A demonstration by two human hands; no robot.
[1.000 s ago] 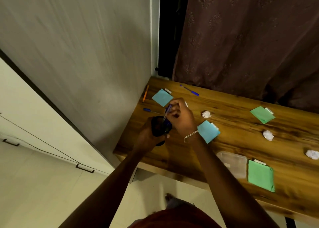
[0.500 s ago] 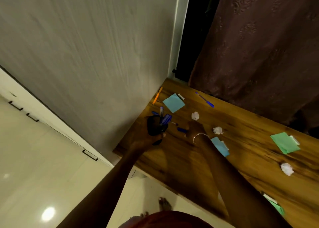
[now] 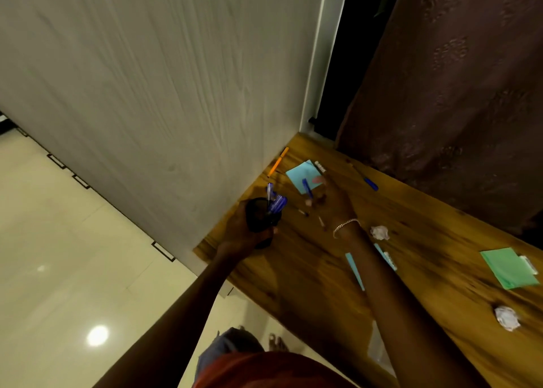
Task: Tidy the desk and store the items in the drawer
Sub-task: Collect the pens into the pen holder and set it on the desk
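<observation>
Two hands: left (image 3: pixel 246 236) grips pen cup (image 3: pixel 256 209), right (image 3: pixel 335 204) pinches blue pen (image 3: pixel 307 188); eraser (image 3: pixel 320 166) print unreadable.

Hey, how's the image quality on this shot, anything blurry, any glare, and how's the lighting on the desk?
Head view: dim, warm light, the desk patchy with shadow; a glare spot on the glossy floor; the right hand and the blue pen by its fingers are motion-smeared; the left hand gripping the black pen holder is dark but sharper; wide-angle bending tilts the wall.
</observation>
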